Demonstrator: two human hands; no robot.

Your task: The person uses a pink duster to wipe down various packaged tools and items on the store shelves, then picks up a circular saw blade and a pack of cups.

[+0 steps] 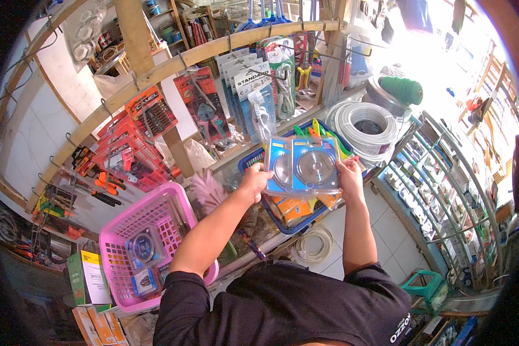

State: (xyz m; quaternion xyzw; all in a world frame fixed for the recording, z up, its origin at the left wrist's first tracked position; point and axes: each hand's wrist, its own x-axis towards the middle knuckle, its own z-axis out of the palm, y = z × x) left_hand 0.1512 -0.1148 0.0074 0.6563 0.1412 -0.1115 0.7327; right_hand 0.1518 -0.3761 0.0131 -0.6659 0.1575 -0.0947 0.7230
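Note:
Two clear blister packs of circular saw blades [315,166] with blue cards are held up, overlapping, between my hands. My left hand [256,182] pinches their left edge and my right hand [350,175] grips the right edge. Beneath them a blue plastic basket [285,229] holds orange packets and green and yellow handled items. To the left, a pink plastic basket [108,268] contains a round blister-packed item [143,247] and a smaller blue-carded pack [145,282]. A pink feathery duster [207,190] lies between the two baskets.
Coils of grey cable [367,125] and a green twine spool [400,90] stand beyond my right hand. A wooden rail [207,51] with metal hooks carries carded tools ahead. A cable coil [313,244] lies below the blue basket, a green plastic stool [426,287] at the lower right.

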